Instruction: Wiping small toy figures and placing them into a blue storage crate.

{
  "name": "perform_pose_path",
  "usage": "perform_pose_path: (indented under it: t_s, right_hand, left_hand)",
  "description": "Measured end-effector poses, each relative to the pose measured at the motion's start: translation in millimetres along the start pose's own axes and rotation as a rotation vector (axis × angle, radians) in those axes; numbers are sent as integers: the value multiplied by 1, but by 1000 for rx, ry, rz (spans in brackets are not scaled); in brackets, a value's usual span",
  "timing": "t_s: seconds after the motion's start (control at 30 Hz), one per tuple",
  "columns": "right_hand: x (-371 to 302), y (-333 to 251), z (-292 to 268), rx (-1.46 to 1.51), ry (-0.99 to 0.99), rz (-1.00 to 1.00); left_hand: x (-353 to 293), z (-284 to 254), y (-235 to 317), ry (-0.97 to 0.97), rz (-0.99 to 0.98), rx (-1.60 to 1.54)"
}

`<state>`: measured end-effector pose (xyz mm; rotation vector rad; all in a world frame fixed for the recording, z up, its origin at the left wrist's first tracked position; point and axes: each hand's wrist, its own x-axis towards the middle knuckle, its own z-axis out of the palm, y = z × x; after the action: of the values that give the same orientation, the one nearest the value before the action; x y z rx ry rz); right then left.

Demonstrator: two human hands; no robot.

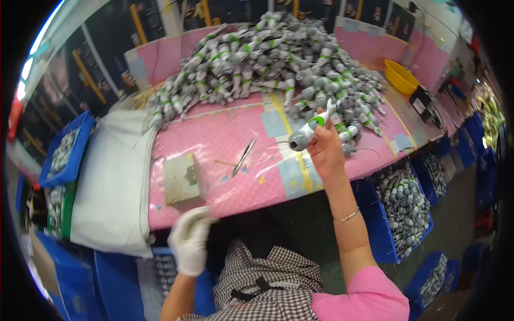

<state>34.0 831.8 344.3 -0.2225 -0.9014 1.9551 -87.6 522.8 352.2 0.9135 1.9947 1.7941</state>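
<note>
My bare right hand [327,152] is closed on a bottle-shaped piece [308,135] of white and grey plastic with a green band. The piece is tilted, its rounded grey end toward the lower left, and a thin dark strand sticks out near that end. My left hand [191,241], in a white glove, hangs at the table's near edge, just below a grey block [182,179]. Its fingers are smeared by motion. Behind my right hand rises a large heap of similar pieces [246,64].
A metal tool [243,158] and a thin stick lie on the pink table cover [214,128]. White sheeting [112,182] drapes over the left side. Blue bins [375,214] of pieces stand at right, more at left. A yellow basin [400,77] sits at the back right.
</note>
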Motion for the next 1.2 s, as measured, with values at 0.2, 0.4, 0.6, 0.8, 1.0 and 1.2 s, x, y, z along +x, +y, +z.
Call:
perform_pose_path:
  t_s: [0.2, 0.4, 0.6, 0.8, 1.0, 1.2]
  right_hand:
    - [-79, 92, 72, -100, -264, 80]
    - [-100, 107, 93, -270, -507, 357]
    - [-101, 131, 76, 605, -513, 932]
    - [-121, 154, 98, 841, -496, 879]
    - [-122, 130, 115, 806, -563, 1006]
    - [-123, 158, 100, 499, -751, 632]
  left_hand:
    - [42, 64, 12, -217, -479, -781]
    - [58, -10, -19, 174, -285, -914]
    - [57, -44, -33, 240, -160, -939]
    - [57, -52, -27, 120, -90, -987]
    - [52, -62, -20, 37, 31, -916]
    - [52, -54, -25, -139, -101, -1026]
